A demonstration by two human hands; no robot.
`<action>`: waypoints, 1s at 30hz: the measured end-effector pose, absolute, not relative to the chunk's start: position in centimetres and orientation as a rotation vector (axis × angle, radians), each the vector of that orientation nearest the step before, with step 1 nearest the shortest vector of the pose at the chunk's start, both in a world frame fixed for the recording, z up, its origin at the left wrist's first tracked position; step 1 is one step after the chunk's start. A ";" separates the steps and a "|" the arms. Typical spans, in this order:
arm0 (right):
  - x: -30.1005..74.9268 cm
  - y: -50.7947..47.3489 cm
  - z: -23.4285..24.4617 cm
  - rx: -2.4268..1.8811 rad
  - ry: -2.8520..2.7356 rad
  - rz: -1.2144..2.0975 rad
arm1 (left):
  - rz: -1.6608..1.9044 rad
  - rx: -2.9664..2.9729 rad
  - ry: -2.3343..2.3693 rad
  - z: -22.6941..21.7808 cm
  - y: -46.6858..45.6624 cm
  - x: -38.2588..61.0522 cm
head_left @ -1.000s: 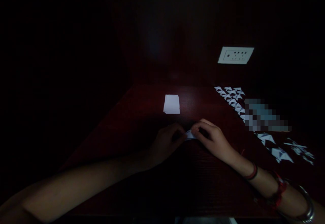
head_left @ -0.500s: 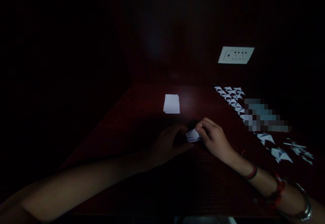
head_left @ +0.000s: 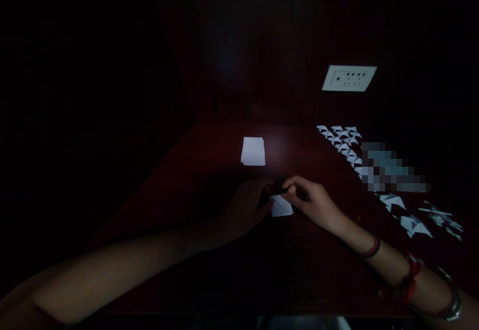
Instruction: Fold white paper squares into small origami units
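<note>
Between my two hands is a small piece of folded white paper (head_left: 282, 206), roughly square, with a crease line showing near its top. My left hand (head_left: 247, 204), in deep shadow, pinches its left edge with thumb and fingers. From the other side, the thumb and curled fingers of my right hand (head_left: 314, 201) close on its upper right corner. Beyond the hands lies a stack of white paper sheets (head_left: 253, 151). To the right, several folded white paper pieces (head_left: 391, 201) with pointed corners are spread over the dark red table (head_left: 168, 190).
A blurred-out bluish item (head_left: 389, 165) lies beside the folded pieces. Nearer on the right is a small pile of white scraps (head_left: 443, 217). A white wall socket (head_left: 350, 78) sits above the table at the back right. The room is dark.
The paper in my hands has turned from a pointed shape to a flat, squarish face. My right hand has shifted slightly left along it; my left hand keeps nearly the same place.
</note>
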State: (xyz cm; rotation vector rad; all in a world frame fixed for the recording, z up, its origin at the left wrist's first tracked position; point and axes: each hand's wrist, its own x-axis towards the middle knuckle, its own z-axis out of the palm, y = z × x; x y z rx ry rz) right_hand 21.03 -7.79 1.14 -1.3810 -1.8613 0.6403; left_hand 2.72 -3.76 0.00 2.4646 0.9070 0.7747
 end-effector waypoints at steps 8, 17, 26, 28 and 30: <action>21.3 -7.6 0.9 -1.385 -2.140 0.429 | 0.527 2.954 0.669 0.1 -3.9 2.6; 23.1 -8.2 2.4 -1.102 -2.484 0.410 | 0.413 3.201 0.728 0.9 -5.6 2.5; 23.2 -8.5 2.5 -1.092 -2.616 0.265 | 0.350 3.128 0.690 1.1 -6.5 2.2; 23.2 -8.5 2.4 -1.092 -2.615 0.260 | 0.355 3.116 0.669 1.3 -6.6 2.1; 23.3 -8.5 2.3 -1.094 -2.606 0.250 | 0.340 3.104 0.667 1.5 -6.6 2.0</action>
